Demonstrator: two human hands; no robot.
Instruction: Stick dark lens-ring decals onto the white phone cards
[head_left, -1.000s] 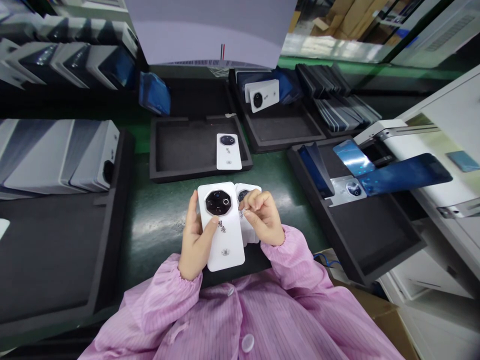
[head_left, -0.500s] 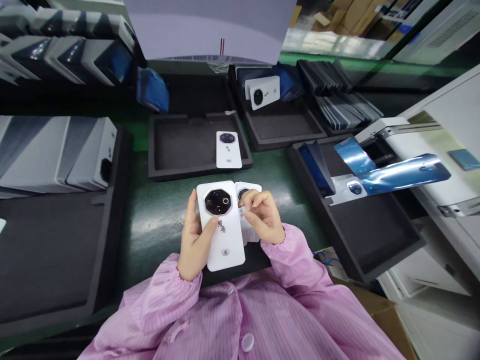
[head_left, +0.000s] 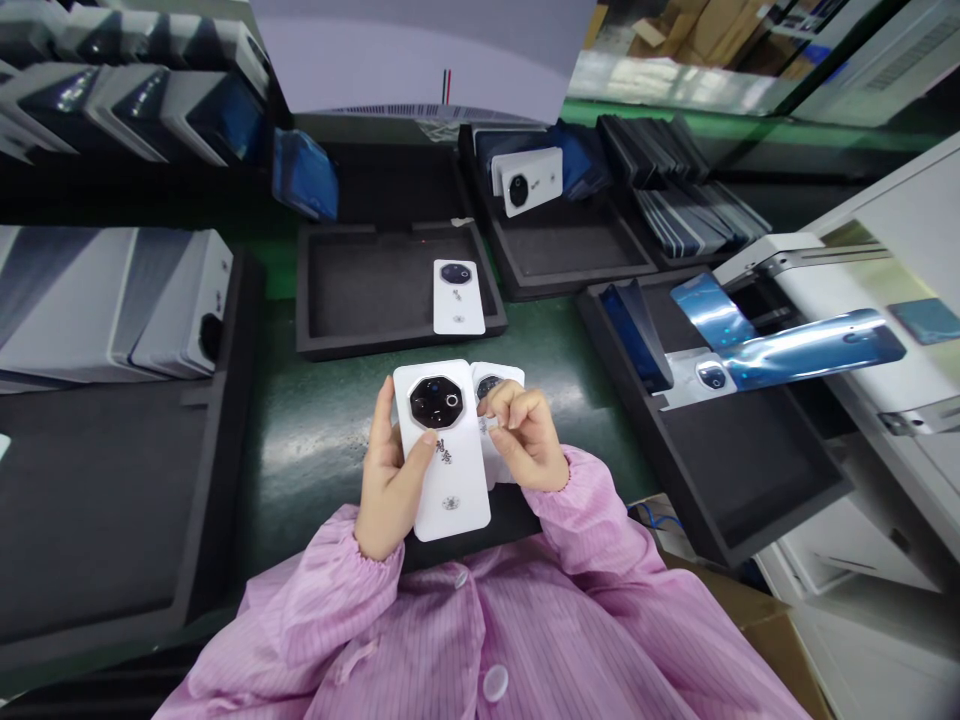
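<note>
My left hand (head_left: 386, 480) is wrapped round a white phone (head_left: 444, 455), back side up, with a dark octagonal camera block near its top and the thumb resting on its back. A second white phone (head_left: 491, 385) lies just behind and to the right of it, partly hidden. My right hand (head_left: 525, 440) is closed in a pinch at the right edge of the held phone, on something small I cannot make out. Both hands hover over the green bench (head_left: 315, 430) close to my body.
A dark foam tray (head_left: 375, 290) ahead holds one white phone (head_left: 458, 296). Further trays hold another white phone (head_left: 529, 180) and stacked dark panels (head_left: 675, 190). White phones stand in rows at left (head_left: 150, 300). Right: a tray (head_left: 742, 470), blue film strips (head_left: 810, 345), a white machine (head_left: 862, 280).
Almost nothing has moved. My right fingers have shifted slightly at the phone's right edge; the blue film strip at the right has dropped a little.
</note>
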